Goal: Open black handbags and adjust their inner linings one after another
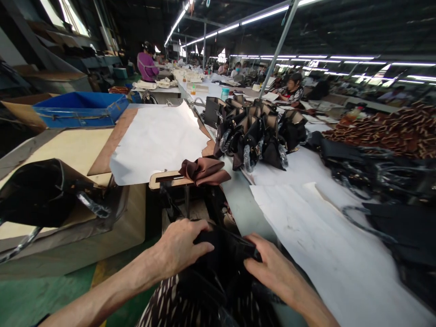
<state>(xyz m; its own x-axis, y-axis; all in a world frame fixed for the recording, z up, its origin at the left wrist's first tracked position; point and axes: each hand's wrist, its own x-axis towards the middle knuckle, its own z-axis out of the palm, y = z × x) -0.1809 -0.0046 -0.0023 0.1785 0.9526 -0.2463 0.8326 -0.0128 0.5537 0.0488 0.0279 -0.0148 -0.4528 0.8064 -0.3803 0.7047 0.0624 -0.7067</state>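
Over my lap I have a black handbag (221,261), its upper edge facing me. My left hand (185,247) grips the rim on the left, thumb and fingers closed round it. On the right side of the same rim, my right hand (269,265) pinches the edge between thumb and fingers. Plastic-wrapped handles hang low on the bag, partly lost in the dark. Just beyond it, a brown folded lining (204,170) lies on a narrow wooden arm (170,179) with a dark slot.
To the left, another black handbag (37,193) lies on a padded table (85,143), with a blue bin (81,109) behind. Several black bags (252,129) stand ahead on the long table. White paper (316,245) covers its right side, near brown stacked pieces (388,131). A person in purple (147,63) works farther back.
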